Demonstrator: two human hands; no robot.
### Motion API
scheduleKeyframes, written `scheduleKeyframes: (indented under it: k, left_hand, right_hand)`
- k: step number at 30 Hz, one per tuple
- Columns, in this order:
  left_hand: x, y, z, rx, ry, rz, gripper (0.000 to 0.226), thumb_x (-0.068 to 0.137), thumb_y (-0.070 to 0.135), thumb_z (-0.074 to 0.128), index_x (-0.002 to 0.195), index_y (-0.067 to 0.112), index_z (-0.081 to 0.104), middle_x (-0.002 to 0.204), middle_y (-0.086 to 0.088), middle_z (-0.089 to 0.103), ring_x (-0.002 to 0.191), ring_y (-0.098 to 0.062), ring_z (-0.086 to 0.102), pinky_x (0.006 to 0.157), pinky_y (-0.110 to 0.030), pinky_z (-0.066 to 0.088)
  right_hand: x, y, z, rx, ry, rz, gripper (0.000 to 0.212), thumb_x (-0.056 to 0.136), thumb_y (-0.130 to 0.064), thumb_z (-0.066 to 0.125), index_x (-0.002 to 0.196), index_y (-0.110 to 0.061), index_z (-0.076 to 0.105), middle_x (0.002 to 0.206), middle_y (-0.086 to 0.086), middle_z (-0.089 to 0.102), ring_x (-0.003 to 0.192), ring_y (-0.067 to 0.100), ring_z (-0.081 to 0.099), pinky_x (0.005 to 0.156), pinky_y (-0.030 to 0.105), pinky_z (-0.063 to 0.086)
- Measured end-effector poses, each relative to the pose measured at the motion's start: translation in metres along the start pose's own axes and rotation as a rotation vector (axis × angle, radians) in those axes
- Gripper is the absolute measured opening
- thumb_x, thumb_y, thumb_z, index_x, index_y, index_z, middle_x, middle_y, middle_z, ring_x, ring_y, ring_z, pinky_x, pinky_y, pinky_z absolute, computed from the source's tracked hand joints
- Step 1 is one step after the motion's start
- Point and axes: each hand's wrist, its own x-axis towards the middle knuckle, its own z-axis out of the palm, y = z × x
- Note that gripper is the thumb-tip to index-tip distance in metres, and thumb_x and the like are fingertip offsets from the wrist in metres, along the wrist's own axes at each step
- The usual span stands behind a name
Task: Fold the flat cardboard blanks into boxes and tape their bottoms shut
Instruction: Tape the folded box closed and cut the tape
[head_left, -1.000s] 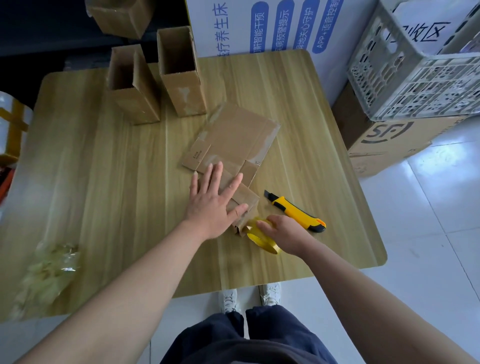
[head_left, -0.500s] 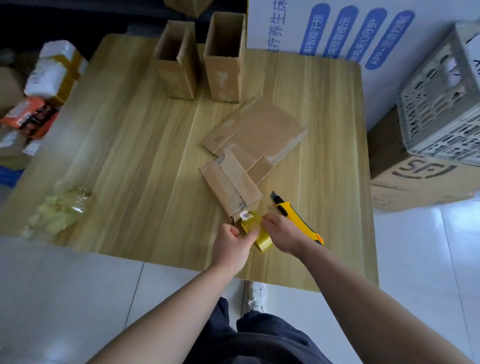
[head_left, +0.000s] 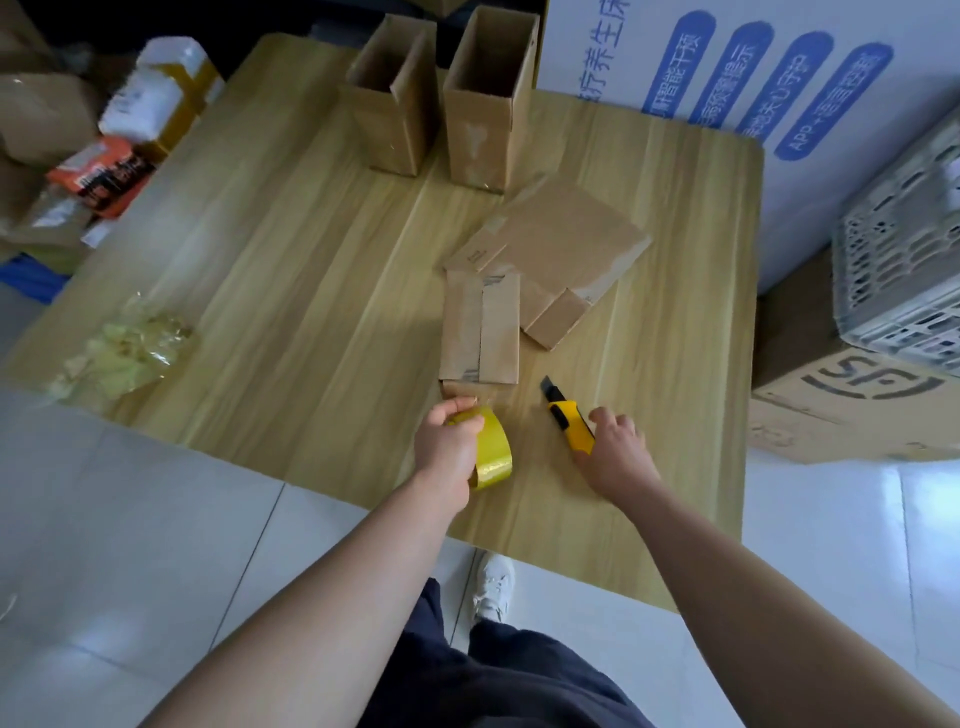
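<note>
Yellow tape roll (head_left: 493, 452) sits in the left hand (head_left: 449, 449) at about 6 o'clock on the wooden surface (head_left: 291, 249), close to the front edge. The fingers (head_left: 462, 404) are curled over the top of the roll and grasp it, and the roll stands tilted on its rim. Just beyond it, toward 12 o'clock, lies the folded box (head_left: 480, 332). It is brown cardboard lying flat, with a seam running along its length, and its near end is right beside the roll. At the box's 2 o'clock a flat cardboard blank (head_left: 566, 244) lies on the surface, with its corner meeting the far end of the box.

The right hand (head_left: 618, 452), at 5 o'clock, lies over the back end of a yellow utility knife (head_left: 566, 421). The knife's dark tip points to about 11 o'clock, toward the folded box. The fingers (head_left: 608, 415) are bent over the handle, but I cannot tell whether they have closed on it.

At 12 o'clock two upright boxes (head_left: 491, 98) stand side by side, tops open, with a narrow gap between them. A wad of crumpled tape (head_left: 124, 348) rests at 9 o'clock near the left edge. Off the surface at 3 o'clock, a white plastic crate (head_left: 904, 260) sits on a brown carton (head_left: 852, 405).
</note>
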Motion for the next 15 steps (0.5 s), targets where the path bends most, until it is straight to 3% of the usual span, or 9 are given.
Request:
scheduleKeyframes:
  k: [2,5,7,11,13,15]
  left_hand:
    - [0.001,0.003,0.0,0.049,-0.016,-0.009,0.019,0.085,0.006,0.062,0.08,0.024,0.068,0.102,-0.005,0.066,0.091,-0.024,0.06,0.082,-0.038,0.051]
    - [0.003,0.008,-0.003,0.132,-0.031,-0.023,0.006,0.081,0.02,0.071,0.081,0.021,0.066,0.106,-0.009,0.067,0.099,-0.028,0.063,0.092,-0.044,0.052]
    - [0.003,0.01,-0.006,0.194,-0.059,-0.014,0.019,0.074,0.031,0.078,0.086,0.023,0.065,0.109,-0.011,0.067,0.101,-0.031,0.063,0.093,-0.049,0.052]
    - [0.006,0.017,-0.011,0.357,-0.161,0.083,0.016,0.085,0.036,0.071,0.093,0.025,0.061,0.106,-0.006,0.065,0.101,-0.028,0.061,0.095,-0.043,0.05]
    - [0.01,0.02,-0.012,0.421,-0.186,0.137,0.02,0.089,0.037,0.066,0.104,0.026,0.059,0.108,-0.004,0.063,0.102,-0.027,0.059,0.097,-0.042,0.048]
    - [0.011,0.025,-0.012,0.451,-0.205,0.169,0.027,0.09,0.038,0.065,0.112,0.024,0.061,0.112,-0.003,0.064,0.104,-0.026,0.059,0.097,-0.042,0.047]
  right_hand:
    - [0.003,0.004,0.007,-0.005,-0.031,-0.008,0.041,0.092,-0.019,0.055,0.13,-0.016,0.04,0.122,0.014,0.051,0.11,0.035,0.052,0.087,0.043,0.048]
    - [0.004,0.006,0.005,-0.066,-0.08,-0.021,0.043,0.089,-0.013,0.057,0.128,-0.013,0.04,0.117,0.014,0.049,0.101,0.036,0.056,0.078,0.04,0.05]
    - [0.001,0.007,-0.002,-0.027,-0.127,-0.02,0.043,0.087,-0.016,0.059,0.125,-0.01,0.041,0.113,0.012,0.046,0.093,0.032,0.055,0.071,0.034,0.044]
    - [-0.016,0.02,-0.029,0.126,0.018,-0.104,0.019,0.093,-0.029,0.045,0.105,-0.015,0.048,0.095,0.01,0.056,0.076,0.03,0.051,0.063,0.035,0.04]
    - [-0.028,0.023,-0.045,0.182,0.072,-0.238,0.024,0.097,-0.042,0.044,0.104,-0.02,0.049,0.078,0.006,0.058,0.066,0.025,0.053,0.058,0.034,0.04]
    - [-0.039,0.016,-0.06,0.162,0.093,-0.387,0.033,0.095,-0.054,0.038,0.11,-0.026,0.051,0.085,0.0,0.06,0.068,0.02,0.055,0.06,0.033,0.043]
